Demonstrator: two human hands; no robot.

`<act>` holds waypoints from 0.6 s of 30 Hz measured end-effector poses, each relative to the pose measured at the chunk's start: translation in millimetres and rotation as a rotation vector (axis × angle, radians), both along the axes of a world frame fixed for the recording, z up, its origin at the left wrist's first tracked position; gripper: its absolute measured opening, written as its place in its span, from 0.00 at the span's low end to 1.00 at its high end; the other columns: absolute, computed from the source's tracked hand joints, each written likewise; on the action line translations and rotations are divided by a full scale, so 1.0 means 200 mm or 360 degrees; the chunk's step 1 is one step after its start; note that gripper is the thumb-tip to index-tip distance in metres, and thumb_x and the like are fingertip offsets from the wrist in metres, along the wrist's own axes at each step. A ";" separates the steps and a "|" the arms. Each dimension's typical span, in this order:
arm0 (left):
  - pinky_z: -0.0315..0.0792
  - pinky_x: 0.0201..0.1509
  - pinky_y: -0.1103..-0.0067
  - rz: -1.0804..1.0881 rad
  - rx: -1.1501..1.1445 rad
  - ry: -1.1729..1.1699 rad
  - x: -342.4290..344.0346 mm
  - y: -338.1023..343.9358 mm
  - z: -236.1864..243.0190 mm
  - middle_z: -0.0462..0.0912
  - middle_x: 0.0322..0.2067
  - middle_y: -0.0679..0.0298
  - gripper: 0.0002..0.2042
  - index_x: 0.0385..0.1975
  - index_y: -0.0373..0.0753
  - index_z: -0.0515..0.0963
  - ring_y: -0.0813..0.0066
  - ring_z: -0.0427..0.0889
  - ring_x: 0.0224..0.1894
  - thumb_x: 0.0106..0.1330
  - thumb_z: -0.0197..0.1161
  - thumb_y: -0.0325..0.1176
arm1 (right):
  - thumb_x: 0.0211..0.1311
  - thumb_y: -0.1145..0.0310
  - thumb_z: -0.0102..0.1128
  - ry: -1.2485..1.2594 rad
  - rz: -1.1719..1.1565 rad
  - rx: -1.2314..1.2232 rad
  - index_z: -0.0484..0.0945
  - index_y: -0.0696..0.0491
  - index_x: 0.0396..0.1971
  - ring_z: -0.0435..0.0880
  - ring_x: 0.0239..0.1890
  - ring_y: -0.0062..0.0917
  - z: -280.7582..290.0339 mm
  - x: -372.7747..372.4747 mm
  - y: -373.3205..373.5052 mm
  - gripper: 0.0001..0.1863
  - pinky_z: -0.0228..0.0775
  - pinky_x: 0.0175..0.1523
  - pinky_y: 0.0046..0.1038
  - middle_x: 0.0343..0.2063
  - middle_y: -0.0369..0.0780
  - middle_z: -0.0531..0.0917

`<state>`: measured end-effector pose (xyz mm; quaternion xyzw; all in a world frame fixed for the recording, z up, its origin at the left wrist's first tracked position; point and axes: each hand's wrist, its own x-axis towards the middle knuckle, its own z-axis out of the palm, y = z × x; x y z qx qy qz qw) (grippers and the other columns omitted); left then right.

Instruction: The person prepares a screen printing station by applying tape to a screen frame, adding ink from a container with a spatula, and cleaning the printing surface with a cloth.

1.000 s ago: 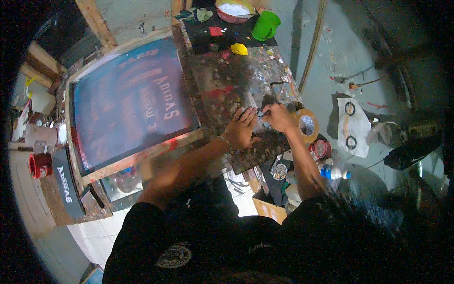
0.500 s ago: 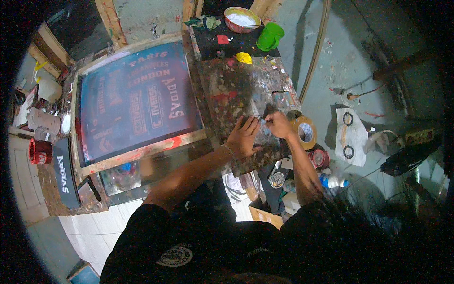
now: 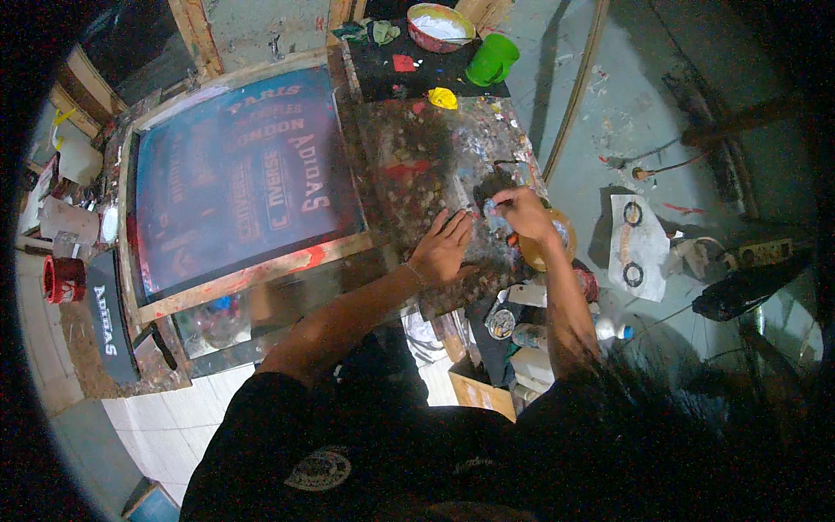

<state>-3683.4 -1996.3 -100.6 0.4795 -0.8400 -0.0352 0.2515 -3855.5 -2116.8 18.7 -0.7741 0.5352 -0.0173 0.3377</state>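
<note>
My left hand [image 3: 442, 248] lies flat on the paint-stained wooden board [image 3: 396, 191], fingers stretched out and pointing away from me. A narrow pale strip [image 3: 464, 193] runs along the board just beyond its fingertips. To its right, my right hand [image 3: 524, 214] is closed in a pinch by a small whitish-blue scrap [image 3: 492, 208]. Whether the scrap is gripped or only lies beside the fingertips is unclear, and what it is cannot be made out. A roll of brownish tape [image 3: 532, 253] is partly covered by my right wrist.
At left lies a framed printing screen [image 3: 315, 258] with lettering. Beyond the board are a yellow scrap [image 3: 443, 98], a green mug [image 3: 493, 61] and a bowl of white paste [image 3: 441, 31]. A red tin [image 3: 64, 280] stands far left. Bottles and cups crowd below the board's near edge.
My right hand has risen a little and moved away from the left hand, its fingers now farther from the left fingertips. My left hand stays flat. The whole view has shifted slightly.
</note>
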 end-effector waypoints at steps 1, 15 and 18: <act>0.40 0.74 0.57 -0.0039 0.0045 0.0031 -0.02 0.00 0.02 0.61 0.65 0.45 0.39 0.58 0.24 0.66 0.54 0.53 0.71 0.61 0.52 0.58 | 0.53 0.72 0.63 -0.0053 0.0126 -0.0205 0.83 0.57 0.36 0.81 0.37 0.32 -0.10 -0.06 -0.03 0.10 0.72 0.45 0.35 0.31 0.46 0.85; 0.42 0.74 0.60 -0.0057 -0.0150 0.0239 0.02 0.03 -0.03 0.61 0.64 0.42 0.41 0.60 0.20 0.62 0.51 0.55 0.71 0.59 0.57 0.55 | 0.50 0.69 0.64 -0.0011 0.0317 -0.0101 0.85 0.55 0.34 0.85 0.36 0.39 -0.23 -0.03 -0.05 0.11 0.75 0.45 0.36 0.32 0.47 0.86; 0.43 0.74 0.59 -0.0060 -0.0147 0.0301 0.02 0.02 -0.05 0.62 0.64 0.42 0.41 0.60 0.20 0.62 0.50 0.56 0.70 0.58 0.59 0.54 | 0.52 0.74 0.62 0.0171 0.0258 -0.0047 0.84 0.58 0.35 0.83 0.31 0.29 -0.16 0.03 -0.04 0.10 0.74 0.39 0.31 0.29 0.44 0.86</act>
